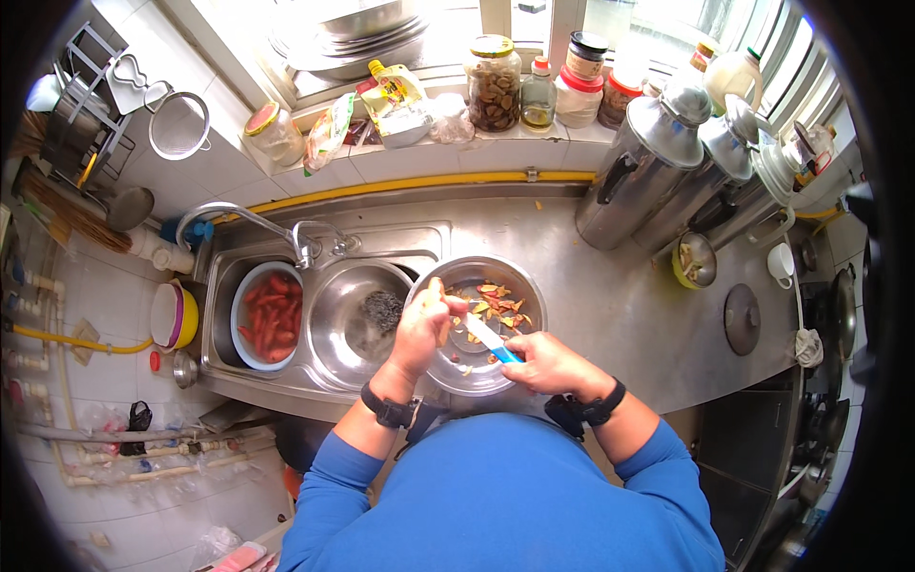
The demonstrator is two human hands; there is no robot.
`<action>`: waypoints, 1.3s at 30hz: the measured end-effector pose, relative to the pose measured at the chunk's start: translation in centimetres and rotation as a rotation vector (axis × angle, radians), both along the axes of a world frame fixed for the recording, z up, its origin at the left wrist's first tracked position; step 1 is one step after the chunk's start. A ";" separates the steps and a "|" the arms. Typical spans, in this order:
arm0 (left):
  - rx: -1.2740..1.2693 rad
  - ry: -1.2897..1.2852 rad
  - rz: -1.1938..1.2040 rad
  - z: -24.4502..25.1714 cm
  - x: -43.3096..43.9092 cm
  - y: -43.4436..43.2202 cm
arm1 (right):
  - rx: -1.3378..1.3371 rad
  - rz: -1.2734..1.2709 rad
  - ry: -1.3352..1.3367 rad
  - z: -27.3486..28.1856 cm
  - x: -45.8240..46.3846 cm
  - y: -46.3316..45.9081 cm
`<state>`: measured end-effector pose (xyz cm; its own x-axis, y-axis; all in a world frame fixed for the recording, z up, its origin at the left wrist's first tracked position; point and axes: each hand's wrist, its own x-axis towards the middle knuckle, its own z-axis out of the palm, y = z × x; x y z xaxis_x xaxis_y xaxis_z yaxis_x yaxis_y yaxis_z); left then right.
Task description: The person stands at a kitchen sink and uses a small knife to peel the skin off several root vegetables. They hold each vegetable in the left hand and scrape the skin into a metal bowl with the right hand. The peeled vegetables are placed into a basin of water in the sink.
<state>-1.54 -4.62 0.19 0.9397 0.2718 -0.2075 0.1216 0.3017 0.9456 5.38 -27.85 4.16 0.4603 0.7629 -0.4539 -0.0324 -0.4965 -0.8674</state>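
My left hand (419, 330) is closed around a pale orange piece of root vegetable (434, 292), partly hidden by the fingers. In my right hand (554, 363) is a knife (489, 336) with a blue handle and a light blade, pointing toward the left hand. Both hands are over a stainless steel bowl (535, 282), which sits on the counter at the sink's right edge. Red and yellow peelings (497, 304) lie scattered inside it. To the left, a light blue basin (246, 355) in the sink holds several reddish root vegetables (271, 318).
A second steel bowl (336, 336) with a dark scouring pad (384, 311) sits in the sink near the faucet (250, 214). Tall metal canisters (636, 175) stand at the back right. A small bowl (693, 261) and a dark lid (742, 319) rest on the counter (607, 300).
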 end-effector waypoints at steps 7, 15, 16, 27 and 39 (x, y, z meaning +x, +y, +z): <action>-0.639 0.152 0.019 -1.4 -0.4 2.5 | 0.140 -0.104 0.278 0.5 -0.2 -2.6; -0.745 0.039 0.202 -0.3 0.2 0.7 | 0.345 -0.085 -0.444 -1.1 -2.9 1.1; -0.710 -0.002 0.099 -0.1 -0.1 0.8 | 0.298 -0.070 -0.495 -1.2 -2.8 1.5; -0.694 0.001 0.268 0.3 -0.2 -0.5 | 0.239 -0.030 -0.739 -2.0 -3.5 3.7; -0.696 0.022 0.244 1.0 -0.3 -0.9 | 0.223 -0.111 -0.841 -1.8 -3.6 4.6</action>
<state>-1.84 -5.56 1.23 0.8629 0.2713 -0.4263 -0.0094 0.8521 0.5233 1.78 -23.26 2.39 0.6521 0.7244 0.2236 0.6232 -0.3442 -0.7023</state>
